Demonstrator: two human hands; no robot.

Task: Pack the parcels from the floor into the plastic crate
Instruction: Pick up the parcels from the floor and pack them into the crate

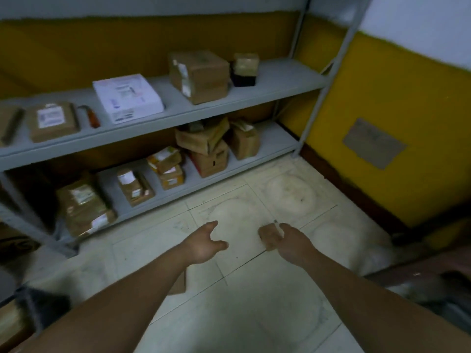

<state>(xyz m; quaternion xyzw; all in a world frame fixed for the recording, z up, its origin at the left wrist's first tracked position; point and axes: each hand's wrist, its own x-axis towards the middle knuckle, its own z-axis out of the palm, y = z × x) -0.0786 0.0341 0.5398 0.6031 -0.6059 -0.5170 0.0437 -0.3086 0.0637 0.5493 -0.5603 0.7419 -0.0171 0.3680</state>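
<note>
Under left forearm, brown parcel (179, 282) on floor, half hidden, behind the fingers. Left hand (204, 244) fingers spread apart, empty. Right hand (277, 238) fingers loosely curled, holding nothing. Beyond fingertips, grey shelf rack (280, 80) with cardboard boxes (201, 75)

- Upper shelf (280, 80): large box (198, 75) near its right end, flat package (127, 98) left of it.
- Lower shelf (275, 143): stacked boxes (206, 149) toward its right end.
- Floor (254, 301): before the shelves, one parcel (179, 282) on it.
</note>
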